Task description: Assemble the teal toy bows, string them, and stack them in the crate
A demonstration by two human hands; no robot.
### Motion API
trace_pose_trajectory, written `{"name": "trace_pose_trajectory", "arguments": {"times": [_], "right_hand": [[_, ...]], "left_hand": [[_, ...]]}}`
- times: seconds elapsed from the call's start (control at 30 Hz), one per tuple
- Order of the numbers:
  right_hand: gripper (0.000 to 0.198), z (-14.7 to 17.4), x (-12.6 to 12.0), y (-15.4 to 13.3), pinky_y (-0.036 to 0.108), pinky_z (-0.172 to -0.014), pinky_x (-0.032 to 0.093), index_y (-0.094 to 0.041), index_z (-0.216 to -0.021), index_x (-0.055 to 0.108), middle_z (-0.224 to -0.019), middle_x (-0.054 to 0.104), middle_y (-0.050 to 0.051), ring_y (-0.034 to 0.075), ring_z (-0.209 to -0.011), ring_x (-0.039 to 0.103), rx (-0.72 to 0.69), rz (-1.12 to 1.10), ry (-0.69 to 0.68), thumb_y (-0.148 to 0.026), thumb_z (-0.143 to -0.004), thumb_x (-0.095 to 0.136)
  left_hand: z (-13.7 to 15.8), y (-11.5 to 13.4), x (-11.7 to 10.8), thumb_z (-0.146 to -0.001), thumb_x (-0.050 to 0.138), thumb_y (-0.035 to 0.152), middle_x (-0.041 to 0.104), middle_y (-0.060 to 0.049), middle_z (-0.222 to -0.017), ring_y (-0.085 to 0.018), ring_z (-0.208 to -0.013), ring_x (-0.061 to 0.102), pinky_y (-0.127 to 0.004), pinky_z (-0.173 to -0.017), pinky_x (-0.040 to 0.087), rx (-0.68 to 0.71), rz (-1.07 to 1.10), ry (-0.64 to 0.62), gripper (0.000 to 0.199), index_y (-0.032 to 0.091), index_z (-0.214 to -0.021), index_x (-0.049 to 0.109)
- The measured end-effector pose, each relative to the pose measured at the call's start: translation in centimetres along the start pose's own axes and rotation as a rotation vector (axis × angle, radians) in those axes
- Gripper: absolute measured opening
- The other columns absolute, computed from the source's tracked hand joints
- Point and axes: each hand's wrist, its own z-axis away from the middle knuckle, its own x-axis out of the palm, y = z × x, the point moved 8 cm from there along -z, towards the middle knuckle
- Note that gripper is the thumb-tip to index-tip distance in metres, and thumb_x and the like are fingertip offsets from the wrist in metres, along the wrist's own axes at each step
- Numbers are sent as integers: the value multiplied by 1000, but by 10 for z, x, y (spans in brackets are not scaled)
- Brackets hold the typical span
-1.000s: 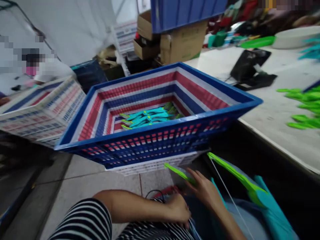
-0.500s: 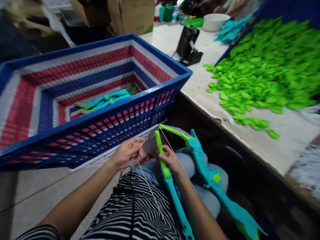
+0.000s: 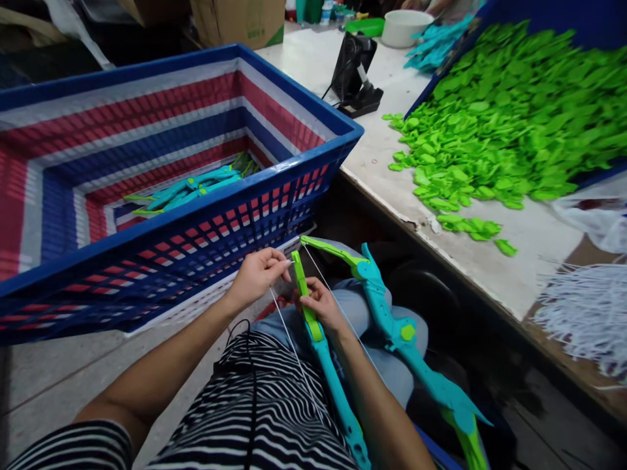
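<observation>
My left hand (image 3: 259,273) pinches the end of a white string (image 3: 289,333), close to the tip of a green and teal plastic limb (image 3: 334,375). Fingers of my right hand (image 3: 321,303) wrap round that limb's green upper part, holding it tilted over my lap. Across my knees rests a second piece, a toy bow (image 3: 379,297) in teal with green ends. From its green tip a white string runs down behind my right forearm. Whether both pieces are joined out of view, I cannot tell.
A blue basket (image 3: 294,160) with a striped lining stands ahead left, holding several teal and green pieces (image 3: 196,186). On the table (image 3: 362,153) at the right lie a heap of green parts (image 3: 490,150), a black stand (image 3: 356,78) and a bundle of white strings (image 3: 582,313).
My left hand has brought the string's end up against the green tip of the held limb. My right hand keeps its grip. The whole view has shifted slightly.
</observation>
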Motion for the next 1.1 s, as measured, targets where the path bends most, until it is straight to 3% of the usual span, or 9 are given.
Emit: {"name": "trace_pose_trajectory", "arguments": {"times": [0.27,0.43,0.53,0.6,0.7,0.77,0.87,1.0,1.1], "right_hand": [[49,-1,0,1,20,-48,37,-22,-89,48,-70,61,-5,8,-51,50,6,18,-2,-39,-56,80],[49,0,0,4,20,-50,39,-23,-91,49,-71,62,-5,8,-52,52,-16,10,2,-40,-57,80],[45,5,0,-1,25,-61,46,-23,-94,52,-79,65,-1,12,-65,59,-56,99,20,-41,-62,77],[40,8,-2,-17,29,-73,49,-22,-97,56,-90,66,3,16,-80,62,-155,251,94,-41,-67,74],[33,14,0,-62,33,-84,48,-23,-105,60,-103,64,5,18,-94,60,-411,518,259,-38,-76,67],[26,17,10,-94,32,-81,48,-23,-103,63,-97,64,5,17,-89,59,-569,657,301,-36,-81,62],[12,19,31,-126,30,-72,48,-21,-83,65,-79,64,2,15,-74,58,-741,805,282,-31,-84,60],[14,23,48,-141,29,-69,46,-19,-73,61,-73,62,1,14,-71,57,-853,905,258,-26,-85,57],[13,19,36,-148,28,-66,45,-18,-71,60,-71,60,1,13,-68,55,-865,945,284,-23,-83,56]], "left_hand": [[-4,7,4,-70,68,36,63,1,-55,-7,-46,48,-18,-46,32,29,-27,-32,24,15,-72,58],[-9,-1,12,-66,73,42,63,2,-54,-4,-37,38,-17,-40,24,-55,198,-141,40,14,-89,55],[-12,-6,16,-63,76,44,62,2,-53,-4,-36,39,-17,-39,24,-123,258,-200,51,12,-97,55],[-14,-7,17,-61,78,44,61,1,-52,-3,-36,38,-17,-38,23,-144,276,-208,50,11,-92,57],[-16,-5,19,-59,79,44,61,1,-52,-3,-36,38,-16,-37,23,-144,294,-215,49,11,-89,58],[-16,-2,23,-59,79,44,61,2,-51,-3,-36,39,-16,-37,23,-139,299,-225,49,11,-88,58],[-17,1,27,-59,79,45,61,2,-51,-3,-36,39,-16,-37,24,-131,288,-240,50,11,-88,57],[-19,4,31,-63,76,48,58,4,-50,-4,-36,39,-17,-37,26,-122,168,-274,49,13,-90,56],[-21,10,31,-70,71,42,53,5,-50,-9,-43,46,-20,-43,36,-14,-141,-265,33,16,-86,58]]}}
